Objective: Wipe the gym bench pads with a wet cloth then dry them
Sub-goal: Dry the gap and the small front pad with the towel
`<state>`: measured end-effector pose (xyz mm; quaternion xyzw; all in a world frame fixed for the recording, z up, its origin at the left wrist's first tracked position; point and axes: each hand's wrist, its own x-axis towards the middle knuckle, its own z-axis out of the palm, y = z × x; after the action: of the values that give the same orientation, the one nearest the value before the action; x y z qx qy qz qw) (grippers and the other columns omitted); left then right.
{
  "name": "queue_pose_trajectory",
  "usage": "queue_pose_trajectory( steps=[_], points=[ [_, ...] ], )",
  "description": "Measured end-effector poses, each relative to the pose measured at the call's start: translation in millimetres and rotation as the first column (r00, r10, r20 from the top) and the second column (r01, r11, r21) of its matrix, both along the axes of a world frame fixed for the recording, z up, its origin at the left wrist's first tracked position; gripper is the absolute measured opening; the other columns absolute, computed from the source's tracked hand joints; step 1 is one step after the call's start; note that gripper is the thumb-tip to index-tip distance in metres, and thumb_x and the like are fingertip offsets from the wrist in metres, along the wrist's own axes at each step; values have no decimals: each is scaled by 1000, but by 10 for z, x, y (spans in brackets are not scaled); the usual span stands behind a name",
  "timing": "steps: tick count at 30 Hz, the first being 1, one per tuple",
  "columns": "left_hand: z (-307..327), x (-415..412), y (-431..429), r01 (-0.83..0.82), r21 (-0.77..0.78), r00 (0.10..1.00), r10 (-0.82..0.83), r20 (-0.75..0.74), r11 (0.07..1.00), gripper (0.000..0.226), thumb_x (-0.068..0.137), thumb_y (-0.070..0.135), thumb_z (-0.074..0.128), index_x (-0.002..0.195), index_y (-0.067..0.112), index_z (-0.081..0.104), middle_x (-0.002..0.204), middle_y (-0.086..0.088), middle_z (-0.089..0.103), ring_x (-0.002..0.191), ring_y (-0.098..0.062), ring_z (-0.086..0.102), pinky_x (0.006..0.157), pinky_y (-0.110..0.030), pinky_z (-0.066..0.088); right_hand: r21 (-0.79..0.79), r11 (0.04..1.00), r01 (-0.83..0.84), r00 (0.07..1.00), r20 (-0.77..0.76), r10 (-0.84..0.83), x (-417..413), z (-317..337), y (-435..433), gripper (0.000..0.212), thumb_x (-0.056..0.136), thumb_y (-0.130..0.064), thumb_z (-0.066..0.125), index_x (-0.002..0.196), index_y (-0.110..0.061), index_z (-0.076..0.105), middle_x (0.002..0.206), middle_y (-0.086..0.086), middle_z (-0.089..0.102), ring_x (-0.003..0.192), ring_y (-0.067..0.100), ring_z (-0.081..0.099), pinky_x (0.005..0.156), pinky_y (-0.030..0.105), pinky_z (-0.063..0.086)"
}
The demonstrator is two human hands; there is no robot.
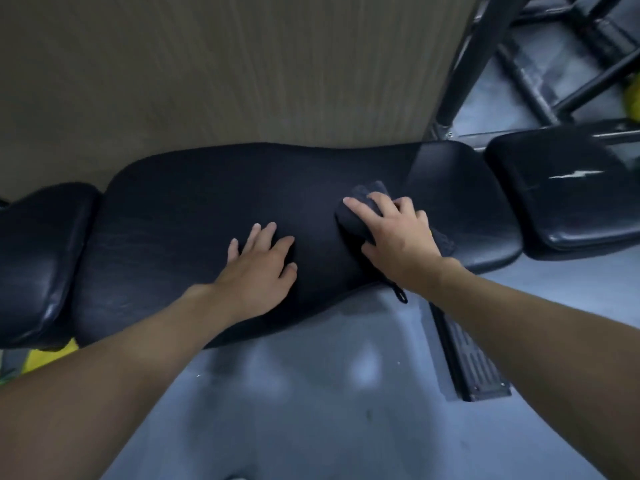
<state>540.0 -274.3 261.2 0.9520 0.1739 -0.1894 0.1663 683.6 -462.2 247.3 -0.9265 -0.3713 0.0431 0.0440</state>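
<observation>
A long black bench pad (194,209) runs left to right across the view. A smaller black pad (38,258) joins it at the left and a glossy seat pad (568,195) at the right. My right hand (398,237) presses a dark folded cloth (360,202) flat onto the right part of the long pad; a loop of the cloth hangs over the near edge. My left hand (259,268) rests flat on the middle of the pad, fingers spread, holding nothing.
A wood-grain wall (225,64) stands right behind the bench. Black metal frame tubes (474,57) rise at the upper right. A black base bar (474,362) lies on the grey floor under my right arm. Something yellow (45,355) shows at the lower left.
</observation>
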Motion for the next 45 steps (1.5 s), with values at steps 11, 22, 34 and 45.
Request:
queue_pose_trajectory(
  steps=[11,22,34,45],
  points=[
    [200,1666,-1904,171,-96,982,-162,97,981,54,102,32,38,153,18,25,165,1,9,152,-17,-5,121,-55,0,189,966,175,981,-112,-156,1052,448,-1862,71,81,-20,61,145,-34,35,147,-3,37,118,33,43,95,50,40],
    [-164,2517,-2408,192,-29,944,-176,280,981,56,95,16,41,149,7,29,161,-1,19,150,-12,8,124,-40,3,34,999,41,999,-18,-41,1661,-127,-2171,72,84,-50,39,151,-46,13,163,1,19,149,28,18,117,52,20],
    [-353,2599,-2548,255,195,935,-293,201,947,89,87,70,23,153,10,21,163,-5,15,151,-26,-13,118,-60,-6,133,987,86,993,71,-96,2566,-200,-1732,67,81,-44,50,146,-36,32,150,4,39,137,27,38,103,52,36],
    [-426,2550,-2576,223,236,906,-290,307,946,97,74,72,12,157,20,15,164,9,13,151,-16,-14,121,-52,-7,233,972,20,986,155,-58,1697,-249,-2514,75,72,-43,39,147,-34,35,145,6,48,134,27,45,102,48,41]
  ],
)
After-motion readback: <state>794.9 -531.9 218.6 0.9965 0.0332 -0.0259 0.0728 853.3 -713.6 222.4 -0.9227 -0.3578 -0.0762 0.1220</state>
